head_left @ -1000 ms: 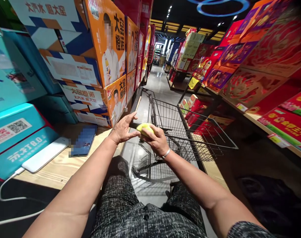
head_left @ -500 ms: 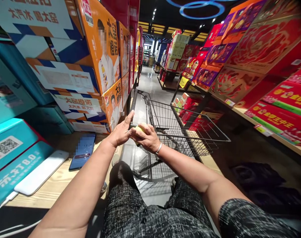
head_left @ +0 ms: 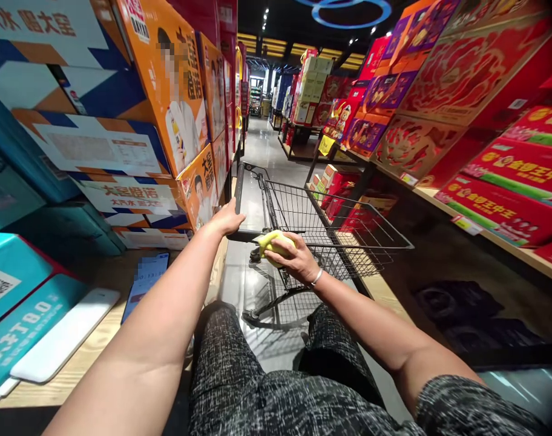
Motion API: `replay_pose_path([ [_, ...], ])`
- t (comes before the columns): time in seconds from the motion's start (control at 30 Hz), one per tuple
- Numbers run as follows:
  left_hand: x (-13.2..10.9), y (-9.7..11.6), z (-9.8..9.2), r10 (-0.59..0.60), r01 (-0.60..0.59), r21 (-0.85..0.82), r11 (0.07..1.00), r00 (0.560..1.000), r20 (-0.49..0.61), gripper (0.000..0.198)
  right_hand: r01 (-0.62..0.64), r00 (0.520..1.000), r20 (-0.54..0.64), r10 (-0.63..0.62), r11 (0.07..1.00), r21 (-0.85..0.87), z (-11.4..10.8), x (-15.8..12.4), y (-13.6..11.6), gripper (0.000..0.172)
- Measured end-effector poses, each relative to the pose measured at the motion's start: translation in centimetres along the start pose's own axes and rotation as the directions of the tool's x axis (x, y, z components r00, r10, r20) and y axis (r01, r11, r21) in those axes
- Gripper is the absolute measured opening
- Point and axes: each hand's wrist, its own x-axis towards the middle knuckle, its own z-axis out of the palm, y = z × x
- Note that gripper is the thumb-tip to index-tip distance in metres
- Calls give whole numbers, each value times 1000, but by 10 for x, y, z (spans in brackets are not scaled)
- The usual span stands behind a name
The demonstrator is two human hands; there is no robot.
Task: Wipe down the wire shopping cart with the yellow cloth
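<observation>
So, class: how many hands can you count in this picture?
2. The left hand holds the cart handle; the right hand holds a yellow cloth just beside it. No others show.

cart (head_left: 330,233) btwn shelves, phone (head_left: 145,284) left

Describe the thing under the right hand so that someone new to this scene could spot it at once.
A wire shopping cart stands in the aisle between stacked boxes. At its near end, beside the black handle, the right hand grips a yellow cloth. It is the only soft, crumpled, bright yellow thing among black bars and grey wire.
</observation>
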Motion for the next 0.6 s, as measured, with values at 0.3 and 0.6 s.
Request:
replay_pose_path([
  [0.3,-13,19,-10,-107,66,300,952,987,123,70,-70,994,-80,76,995,72,7,43,-25,41],
  [0.6,-18,19,-10,-49,-2,401,916,992,117,56,-10,985,-170,21,998,67,22,0,0,30],
])
